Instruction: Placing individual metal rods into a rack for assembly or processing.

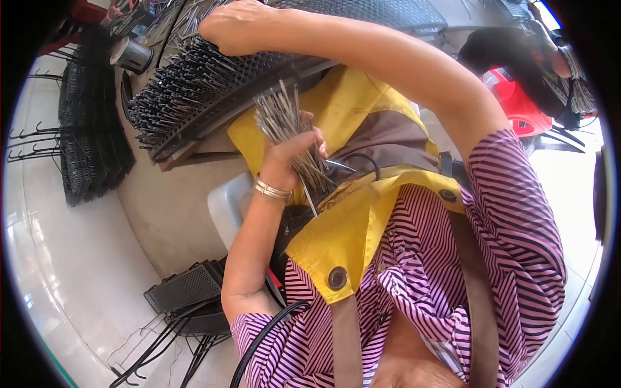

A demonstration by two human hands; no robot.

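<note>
Two hands busy. Your left hand (294, 152) is closed tight round a thick bundle of thin grey metal pins (288, 126), dead centre of view, tips fanning up toward 11 o'clock, a few ends poking out below the fist toward 6. Gold bangle (272, 189) on that wrist. Your right hand (236, 26) is up at 12 o'clock, resting on the black perforated rack studded with upright metal pins (194, 90); fingers are tucked over the far side, so can't tell if they're pinching anything. Your right forearm crosses the upper view and blocks part of the rack's top edge. Bundle sits just below the rack, not touching it that you can see. Yellow and brown apron (349, 220) over a pink-and-black striped shirt (517, 226) fills the 5 o'clock side and hides your lap. At 9 o'clock, a stack of black wire frames (90, 129). At 7 o'clock, black mesh trays (184, 291) on the pale floor. At 2 o'clock, another person (524, 58) beside a red plastic stool (517, 103).
</note>
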